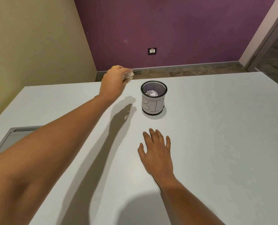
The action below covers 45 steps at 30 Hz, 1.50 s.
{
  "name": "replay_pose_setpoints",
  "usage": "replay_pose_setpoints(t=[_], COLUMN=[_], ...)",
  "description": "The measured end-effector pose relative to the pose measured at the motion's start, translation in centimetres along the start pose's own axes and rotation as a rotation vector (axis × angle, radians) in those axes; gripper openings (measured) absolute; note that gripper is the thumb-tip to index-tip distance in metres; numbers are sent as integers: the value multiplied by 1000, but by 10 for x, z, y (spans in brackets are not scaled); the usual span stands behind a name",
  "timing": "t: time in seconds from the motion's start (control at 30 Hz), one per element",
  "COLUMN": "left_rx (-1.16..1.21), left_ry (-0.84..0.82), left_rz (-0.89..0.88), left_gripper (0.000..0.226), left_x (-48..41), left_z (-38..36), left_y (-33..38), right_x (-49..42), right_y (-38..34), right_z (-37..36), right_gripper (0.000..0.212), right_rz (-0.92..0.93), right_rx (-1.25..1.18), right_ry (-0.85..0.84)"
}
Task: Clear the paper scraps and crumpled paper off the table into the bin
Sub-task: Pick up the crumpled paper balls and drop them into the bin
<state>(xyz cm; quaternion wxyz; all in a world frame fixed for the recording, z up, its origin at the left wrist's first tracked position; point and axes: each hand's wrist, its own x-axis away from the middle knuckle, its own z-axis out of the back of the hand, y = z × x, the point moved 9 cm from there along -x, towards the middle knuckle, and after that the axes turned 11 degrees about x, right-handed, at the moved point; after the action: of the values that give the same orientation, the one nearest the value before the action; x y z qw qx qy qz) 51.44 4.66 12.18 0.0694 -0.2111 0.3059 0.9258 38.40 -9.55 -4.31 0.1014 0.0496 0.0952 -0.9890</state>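
A small black mesh bin [153, 109] with a white label reading "BIN" stands on the white table [216, 135] near its far edge. Crumpled white paper [151, 93] lies inside it. My left hand [114, 82] is raised above the table, left of the bin, and its curled fingers grip a wad of crumpled paper [16, 75]. My right hand [156, 151] rests flat on the table in front of the bin, fingers spread, holding nothing.
A grey recessed panel [13, 135] sits in the table at the left edge. Beyond the table's far edge are the floor, a purple wall with a socket [152, 51], and a doorway at the right.
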Motion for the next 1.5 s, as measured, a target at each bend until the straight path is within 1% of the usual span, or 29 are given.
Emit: replay_pose_setpoints(t=[0.13,0.2,0.33,0.5,0.57,0.7,0.83,0.97,1.07,1.27,1.4,1.5], left_rx=[33,27,7,-38,-52,-104,-180,-244,-281,-244,-254,-287], left_ry=[-50,-120,-256,-333,-335,-308,-391,-470,-469,-318,-355,-430], left_rz=[-50,-34,-14,37,35,34,36,-28,-74,-149,-193,-191], left_gripper=[29,36,44,48,47,33,29,30,26,23,32,36], left_x=[-6,-6,-4,-7,-10,-16,-13,-12,-11,-20,-23,-22], left_z=[-25,-42,-67,-80,-78,-72,-86,-103,-109,-100,-107,-118], left_y=[36,44,54,54,55,57,54,56,60,72,73,71], right_x=[0,1,3,3,3,3,3,3,2,2,1,1], right_y=[1,0,0,0,0,0,-1,0,1,2,2,2], right_z=[-1,2,14,14,14,16,17,17,17,16,11,10], right_gripper=[46,45,38,38,38,38,38,39,39,38,39,39], right_rz=[-1,-7,-39,-42,-40,-40,-38,-46,-47,-51,-42,-38], right_rx=[2,-2,54,62,81,102,125,146,145,121,87,71], right_ry=[-7,8,124,147,163,192,222,239,249,242,194,165])
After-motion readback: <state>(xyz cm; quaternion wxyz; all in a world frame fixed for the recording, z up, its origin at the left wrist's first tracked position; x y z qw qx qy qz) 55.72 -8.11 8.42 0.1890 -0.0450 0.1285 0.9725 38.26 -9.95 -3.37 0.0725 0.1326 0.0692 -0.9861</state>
